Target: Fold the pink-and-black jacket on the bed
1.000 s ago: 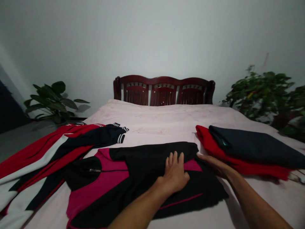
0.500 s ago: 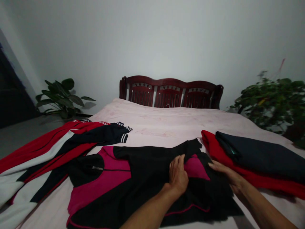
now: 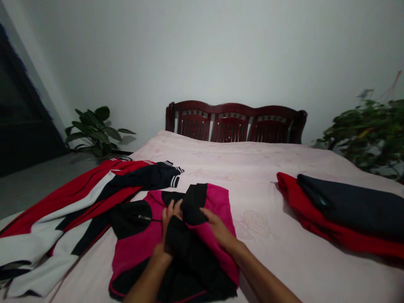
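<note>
A black and magenta jacket [image 3: 135, 249] with a short zip at its collar lies on the bed in front of me. Its right-hand part is doubled over toward the collar, so a magenta side faces up. My right hand [image 3: 221, 231] is closed on the folded-over fabric, thumb and fingers pinching a black and magenta edge. Just to the left, my left hand [image 3: 170, 219] has its bent fingers in the cloth at the fold, slightly blurred. Some of its fingertips are hidden by the fabric.
Red, white and navy tracksuit clothes [image 3: 91, 202] lie spread at the left. Folded red cloth [image 3: 303, 216] and dark navy cloth [image 3: 353, 204] are stacked at the right. Behind the pink bedsheet [image 3: 252, 164] rises a dark wooden headboard [image 3: 233, 122]. Leafy plants [image 3: 97, 130] flank the bed.
Both hands have moved left, carrying the jacket's right-hand end over onto its middle. The jacket now covers less of the bed. The view has turned slightly.
</note>
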### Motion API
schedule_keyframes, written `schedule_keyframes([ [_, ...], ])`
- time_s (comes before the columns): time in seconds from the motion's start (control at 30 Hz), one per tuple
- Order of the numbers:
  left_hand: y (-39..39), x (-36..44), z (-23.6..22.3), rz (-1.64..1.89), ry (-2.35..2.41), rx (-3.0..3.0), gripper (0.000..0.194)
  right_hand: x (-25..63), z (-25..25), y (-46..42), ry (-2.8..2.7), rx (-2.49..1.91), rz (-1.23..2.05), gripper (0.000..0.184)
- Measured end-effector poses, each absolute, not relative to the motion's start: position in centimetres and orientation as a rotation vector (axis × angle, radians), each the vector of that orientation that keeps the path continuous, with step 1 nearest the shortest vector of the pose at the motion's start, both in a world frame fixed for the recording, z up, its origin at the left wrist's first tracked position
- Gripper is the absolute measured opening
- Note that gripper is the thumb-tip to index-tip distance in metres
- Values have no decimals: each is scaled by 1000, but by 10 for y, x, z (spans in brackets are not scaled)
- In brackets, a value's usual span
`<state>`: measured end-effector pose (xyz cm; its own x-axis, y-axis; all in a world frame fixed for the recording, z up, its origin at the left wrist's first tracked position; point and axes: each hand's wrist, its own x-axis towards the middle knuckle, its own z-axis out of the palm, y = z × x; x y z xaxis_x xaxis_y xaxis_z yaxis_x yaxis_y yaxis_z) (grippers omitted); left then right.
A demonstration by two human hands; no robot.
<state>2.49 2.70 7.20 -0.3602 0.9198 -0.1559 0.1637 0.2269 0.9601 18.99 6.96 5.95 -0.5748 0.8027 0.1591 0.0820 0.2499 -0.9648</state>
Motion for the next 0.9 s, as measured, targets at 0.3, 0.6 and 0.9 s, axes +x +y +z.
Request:
schedule_keyframes([
  [0.3,-9,-63,89,690,1944,1700,42,204,78,34,-2298,-916,1122,48],
  [0.6,-19,-33,87,705,1585,1519,56,200,77,-11,-2436,-848,649,47],
  [0.9,-9,29,97,867,1735,2027,54,201,57,-32,-2674,-643,623,44],
])
